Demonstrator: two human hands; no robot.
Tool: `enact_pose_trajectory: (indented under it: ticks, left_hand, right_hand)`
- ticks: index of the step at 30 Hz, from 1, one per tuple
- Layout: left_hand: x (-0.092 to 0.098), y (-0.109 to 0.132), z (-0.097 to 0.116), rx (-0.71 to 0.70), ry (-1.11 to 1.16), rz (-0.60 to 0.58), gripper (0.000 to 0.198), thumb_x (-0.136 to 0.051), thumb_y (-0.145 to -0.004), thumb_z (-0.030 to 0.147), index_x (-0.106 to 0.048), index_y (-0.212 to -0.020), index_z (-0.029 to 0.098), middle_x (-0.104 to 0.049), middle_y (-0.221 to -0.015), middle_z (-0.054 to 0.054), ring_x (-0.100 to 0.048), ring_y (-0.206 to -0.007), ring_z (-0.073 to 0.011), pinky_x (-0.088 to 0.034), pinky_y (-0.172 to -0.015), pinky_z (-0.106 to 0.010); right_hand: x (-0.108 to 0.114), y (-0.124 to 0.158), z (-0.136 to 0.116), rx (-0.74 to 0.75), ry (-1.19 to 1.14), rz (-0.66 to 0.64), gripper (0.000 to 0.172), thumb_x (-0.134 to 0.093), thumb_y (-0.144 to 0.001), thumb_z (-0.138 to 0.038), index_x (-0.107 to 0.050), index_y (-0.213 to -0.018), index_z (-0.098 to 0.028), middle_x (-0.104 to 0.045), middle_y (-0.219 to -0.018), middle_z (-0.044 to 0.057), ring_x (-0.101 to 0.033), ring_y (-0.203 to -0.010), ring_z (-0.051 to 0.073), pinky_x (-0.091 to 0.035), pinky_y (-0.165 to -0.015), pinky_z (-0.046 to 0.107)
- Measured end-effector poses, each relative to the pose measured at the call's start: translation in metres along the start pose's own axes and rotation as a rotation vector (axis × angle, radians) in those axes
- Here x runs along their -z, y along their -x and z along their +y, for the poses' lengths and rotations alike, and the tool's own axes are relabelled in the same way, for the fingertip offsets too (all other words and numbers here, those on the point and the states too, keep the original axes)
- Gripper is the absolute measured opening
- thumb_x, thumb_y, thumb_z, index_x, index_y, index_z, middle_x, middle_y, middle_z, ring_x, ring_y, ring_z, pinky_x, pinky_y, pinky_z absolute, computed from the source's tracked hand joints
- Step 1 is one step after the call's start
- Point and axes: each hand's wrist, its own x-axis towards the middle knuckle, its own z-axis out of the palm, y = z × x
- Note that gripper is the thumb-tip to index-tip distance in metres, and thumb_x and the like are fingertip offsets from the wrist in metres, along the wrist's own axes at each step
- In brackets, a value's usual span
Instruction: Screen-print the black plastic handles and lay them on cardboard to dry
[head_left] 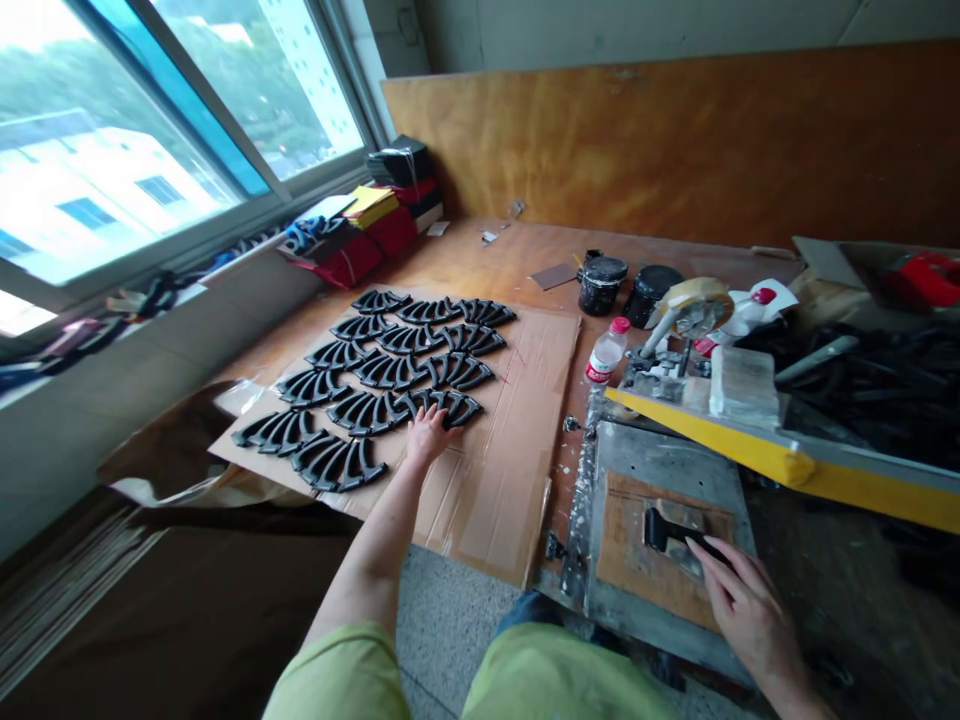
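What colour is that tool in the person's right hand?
The tool is black, shown best in the head view.

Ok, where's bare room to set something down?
Cardboard strip right of the black fan-shaped pieces, up to its right edge. Tabletop between cardboard and backboard, bar scraps and a brown sheet. Crowded: the pieces' rows, where the left hand is, and around the tape roll.

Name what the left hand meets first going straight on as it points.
The left hand would likely first meet the black fan-shaped piece directly ahead; whether they touch is unclear.
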Motion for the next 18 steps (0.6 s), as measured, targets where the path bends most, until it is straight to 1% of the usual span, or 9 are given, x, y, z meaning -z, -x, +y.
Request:
enact_pose_trajectory:
  ticks: [2,4,6,8,10,12,13,16,18]
  left_hand:
    - [-0.002,0.007,0.016,0.072,-0.007,0.037,0.068,-0.060,-0.087,0.049,-0.046,-0.147,0.020,-0.041,-0.155,-0.017,-0.029,-0.146,-0.0412,-0.028,-0.111,-0.066]
    - [0.001,0.013,0.039,0.090,0.024,0.089,0.070,-0.061,-0.088,0.047,-0.043,-0.149,0.017,-0.038,-0.157,-0.020,-0.026,-0.147,-0.0423,-0.024,-0.112,-0.068]
    - [0.010,0.014,0.068,0.051,0.133,0.137,0.067,-0.062,-0.087,0.043,-0.046,-0.145,0.013,-0.040,-0.154,-0.022,-0.029,-0.146,-0.0396,-0.025,-0.115,-0.063]
    - [0.028,0.013,0.106,-0.032,0.322,0.189,0.060,-0.061,-0.089,0.039,-0.051,-0.140,0.010,-0.047,-0.149,-0.024,-0.038,-0.143,-0.0342,-0.031,-0.116,-0.053]
    - [0.056,0.013,0.152,-0.127,0.582,0.233,0.053,-0.058,-0.091,0.040,-0.055,-0.135,0.010,-0.057,-0.140,-0.021,-0.050,-0.134,-0.0291,-0.039,-0.112,-0.045]
    - [0.092,0.021,0.200,-0.222,0.895,0.239,0.051,-0.052,-0.094,0.047,-0.057,-0.132,0.013,-0.067,-0.125,-0.016,-0.063,-0.117,-0.0240,-0.049,-0.102,-0.040]
    - [0.111,0.028,0.223,-0.278,1.040,0.204,0.053,-0.049,-0.095,0.051,-0.056,-0.133,0.015,-0.071,-0.114,-0.012,-0.067,-0.105,-0.0207,-0.053,-0.094,-0.036]
    - [0.163,0.057,0.278,-0.404,1.305,0.109,0.057,-0.031,-0.100,0.056,-0.058,-0.130,0.015,-0.069,-0.078,-0.003,-0.068,-0.071,-0.0135,-0.055,-0.071,-0.028]
    - [0.184,0.080,0.298,-0.447,1.328,0.092,0.063,-0.024,-0.101,0.057,-0.066,-0.116,0.012,-0.061,-0.064,-0.002,-0.063,-0.060,-0.0121,-0.052,-0.062,-0.025]
  right_hand:
    - [0.002,-0.010,-0.007,-0.017,0.000,0.008,0.030,-0.053,-0.095,-0.024,-0.069,-0.121,-0.025,-0.068,-0.116,0.008,-0.065,-0.104,0.023,-0.050,-0.097,0.039]
    - [0.003,-0.024,-0.019,-0.007,-0.010,-0.026,0.033,-0.054,-0.095,-0.024,-0.067,-0.126,-0.025,-0.066,-0.125,0.009,-0.062,-0.114,0.024,-0.049,-0.101,0.041]
    - [0.001,-0.038,-0.031,0.042,-0.021,-0.127,0.043,-0.056,-0.095,-0.027,-0.058,-0.137,-0.026,-0.057,-0.141,0.010,-0.052,-0.131,0.026,-0.043,-0.109,0.046]
    - [-0.003,-0.048,-0.038,0.117,-0.019,-0.269,0.057,-0.059,-0.094,-0.032,-0.045,-0.148,-0.024,-0.048,-0.151,0.010,-0.040,-0.142,0.028,-0.036,-0.115,0.052]
    - [-0.007,-0.050,-0.040,0.182,-0.018,-0.387,0.071,-0.065,-0.090,-0.036,-0.037,-0.152,-0.020,-0.043,-0.154,0.012,-0.035,-0.145,0.029,-0.032,-0.117,0.054]
    - [-0.008,-0.045,-0.040,0.225,-0.031,-0.449,0.077,-0.070,-0.086,-0.039,-0.037,-0.152,-0.017,-0.041,-0.154,0.014,-0.034,-0.145,0.029,-0.032,-0.117,0.054]
    - [-0.007,-0.042,-0.039,0.244,-0.050,-0.460,0.075,-0.071,-0.085,-0.040,-0.040,-0.150,-0.016,-0.041,-0.154,0.015,-0.035,-0.145,0.029,-0.033,-0.117,0.054]
    - [0.005,-0.033,-0.036,0.327,-0.174,-0.434,0.052,-0.066,-0.090,-0.037,-0.057,-0.137,-0.016,-0.055,-0.143,0.013,-0.048,-0.137,0.026,-0.038,-0.115,0.050]
    - [0.018,-0.030,-0.027,0.319,-0.260,-0.364,0.033,-0.061,-0.094,-0.032,-0.067,-0.124,-0.020,-0.064,-0.133,0.009,-0.055,-0.130,0.023,-0.040,-0.113,0.049]
